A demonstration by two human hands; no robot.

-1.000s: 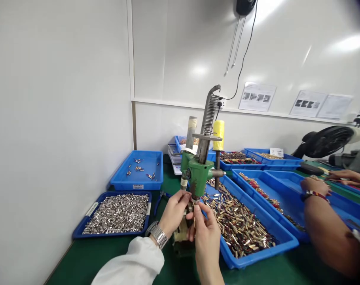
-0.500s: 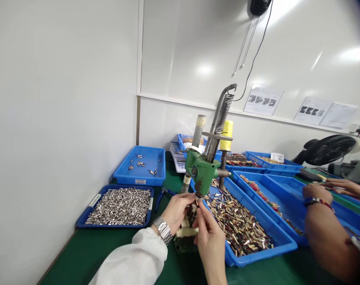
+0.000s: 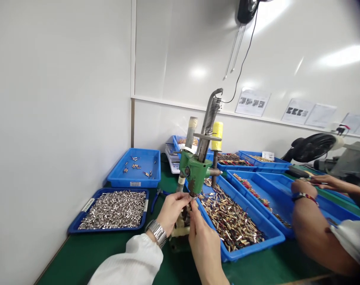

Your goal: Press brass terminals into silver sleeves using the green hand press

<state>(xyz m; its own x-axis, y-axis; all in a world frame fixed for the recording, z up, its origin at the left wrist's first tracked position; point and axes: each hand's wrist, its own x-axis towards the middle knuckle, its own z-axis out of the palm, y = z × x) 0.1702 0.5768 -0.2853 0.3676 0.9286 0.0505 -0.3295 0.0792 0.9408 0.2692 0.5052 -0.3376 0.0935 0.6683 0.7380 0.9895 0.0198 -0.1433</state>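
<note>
A green hand press (image 3: 195,172) with a coiled spring and a yellow-capped lever stands on the green table. My left hand (image 3: 171,209), with a metal watch at its wrist, and my right hand (image 3: 200,237) meet just under the press ram, fingertips pinched on a small metal part (image 3: 191,200) there. The part is mostly hidden by my fingers. A blue tray (image 3: 257,246) of gold-coloured connectors lies right of my right hand. A blue tray (image 3: 79,228) of silver sleeves lies left of my left hand.
A blue tray (image 3: 138,183) with a few loose parts sits behind the silver one, blue-handled pliers (image 3: 155,198) beside it. More blue trays (image 3: 275,186) stretch to the right. A co-worker's arms (image 3: 310,213) reach over them. A black fan (image 3: 312,147) stands at the far right.
The view has swung a little left and back. My hands have stayed under the press ram, fingers still pinched together. The co-worker's arms have shifted slightly.
</note>
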